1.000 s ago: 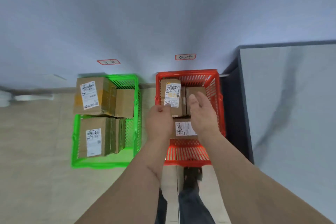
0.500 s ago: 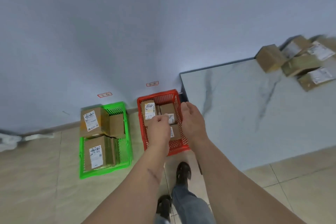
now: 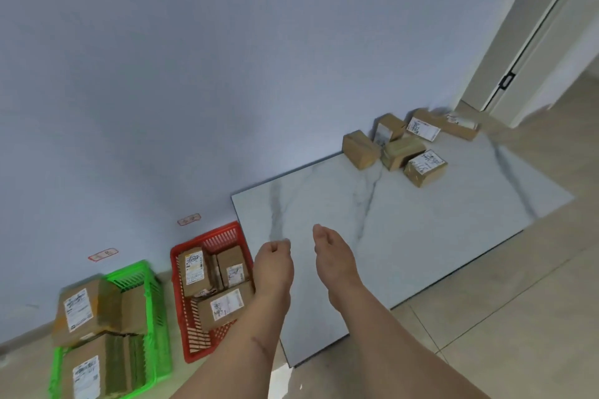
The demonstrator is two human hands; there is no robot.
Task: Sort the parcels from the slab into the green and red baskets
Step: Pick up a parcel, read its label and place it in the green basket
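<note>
A grey marble slab (image 3: 421, 230) lies on the floor by the wall. Several brown cardboard parcels (image 3: 402, 146) with white labels are heaped at its far corner. The red basket (image 3: 181, 272) stands left of the slab with three parcels (image 3: 223, 304) in it. Further left, the green basket (image 3: 155, 327) holds larger parcels (image 3: 84, 311). My left hand (image 3: 274, 269) hovers over the slab's left edge, fingers curled, holding nothing. My right hand (image 3: 334, 259) is beside it above the slab, fingers straight and empty.
A pale blue wall runs behind the baskets, with two small red-edged tags (image 3: 189, 219) stuck above them. A white door frame (image 3: 525, 52) stands at the far right. Beige floor tiles (image 3: 505, 317) surround the slab.
The view has swung right from the red basket toward the slab. Both hands have left the red basket and now hang over the slab's left part, empty.
</note>
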